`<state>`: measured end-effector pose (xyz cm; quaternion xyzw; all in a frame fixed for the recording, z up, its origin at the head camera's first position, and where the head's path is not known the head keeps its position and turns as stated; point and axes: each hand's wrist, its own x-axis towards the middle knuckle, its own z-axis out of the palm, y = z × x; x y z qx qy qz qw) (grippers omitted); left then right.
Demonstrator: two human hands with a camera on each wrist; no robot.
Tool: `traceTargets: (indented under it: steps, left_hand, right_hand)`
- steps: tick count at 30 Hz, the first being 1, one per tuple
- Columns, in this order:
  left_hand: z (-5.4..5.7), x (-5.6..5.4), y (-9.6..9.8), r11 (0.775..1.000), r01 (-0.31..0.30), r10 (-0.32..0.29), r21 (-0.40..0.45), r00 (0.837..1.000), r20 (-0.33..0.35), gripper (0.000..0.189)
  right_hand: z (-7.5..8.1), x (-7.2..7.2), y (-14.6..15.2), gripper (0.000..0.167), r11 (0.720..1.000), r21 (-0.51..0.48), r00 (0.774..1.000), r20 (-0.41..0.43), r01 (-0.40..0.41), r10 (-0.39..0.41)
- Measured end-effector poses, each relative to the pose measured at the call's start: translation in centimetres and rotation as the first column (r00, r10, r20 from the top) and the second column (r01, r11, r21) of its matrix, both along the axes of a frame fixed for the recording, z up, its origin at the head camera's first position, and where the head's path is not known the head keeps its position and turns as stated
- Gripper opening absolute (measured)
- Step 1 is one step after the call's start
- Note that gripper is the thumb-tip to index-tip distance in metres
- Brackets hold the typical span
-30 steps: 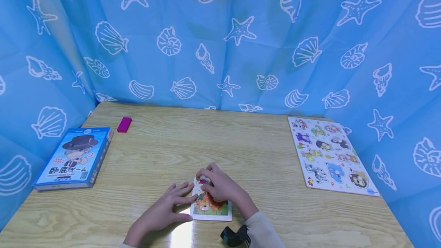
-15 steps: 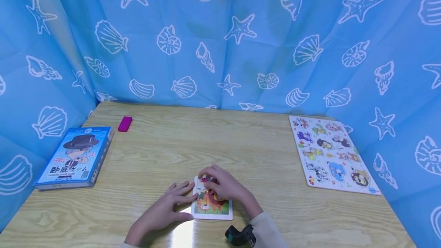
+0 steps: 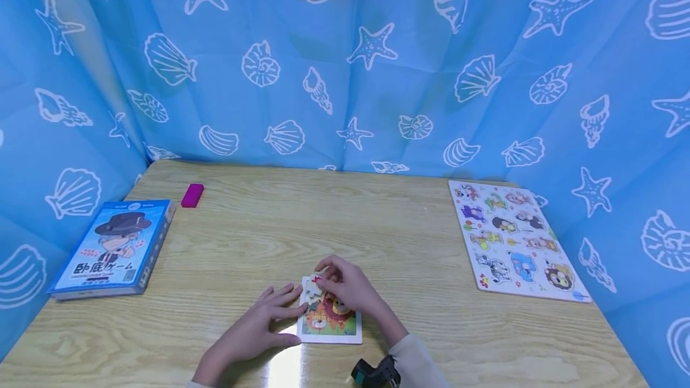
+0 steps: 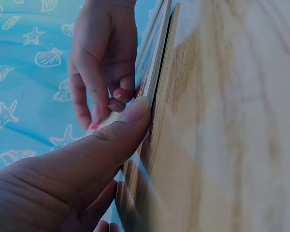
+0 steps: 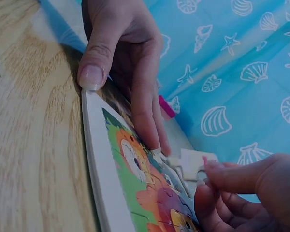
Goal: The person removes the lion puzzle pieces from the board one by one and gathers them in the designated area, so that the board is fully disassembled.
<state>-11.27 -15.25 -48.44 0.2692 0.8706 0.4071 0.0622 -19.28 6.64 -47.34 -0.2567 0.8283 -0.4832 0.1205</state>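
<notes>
A small jigsaw puzzle with a white frame [image 3: 330, 339] lies flat near the table's front, showing a lion and a second orange animal. My left hand [image 3: 253, 325] rests along its left edge, fingers spread and fairly straight; the thumb [image 5: 92, 77] touches the frame's corner in the right wrist view. Over the puzzle's upper part, my right hand [image 3: 353, 292] pinches a pale puzzle piece [image 5: 189, 162] with a pink-red patch between thumb and fingers. That piece stands tilted up at the far end of the picture. Whether it touches the board, I cannot tell.
A blue game box [image 3: 110, 250] lies at the left, with a magenta block [image 3: 192, 195] behind it. On the right lies a white animal puzzle board [image 3: 514, 241]. A blue shell-patterned curtain [image 3: 345, 64] encloses the back and sides. My right wrist wears a black strap device [image 3: 375, 372].
My right hand has shifted slightly, its fingertips lifting toward the puzzle's upper edge and uncovering the lion's face. My left hand has stayed in place along the frame.
</notes>
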Motion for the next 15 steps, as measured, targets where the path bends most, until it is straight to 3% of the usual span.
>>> traceTargets:
  steps: [9, 15]
  left_hand:
    - [0.0, 0.0, 0.1, 1.0, -0.003, 0.003, -0.004, 1.0, -0.031, 0.058]
    - [0.1, 0.1, 0.1, 1.0, -0.008, 0.008, -0.004, 1.0, -0.014, 0.058]
  right_hand:
    - [0.4, 0.3, 1.3, 0.016, 0.996, -0.07, 0.994, 0.091, 0.061, -0.055]
    - [2.9, 0.9, 3.7, 0.016, 0.992, -0.064, 0.991, 0.086, 0.108, -0.103]
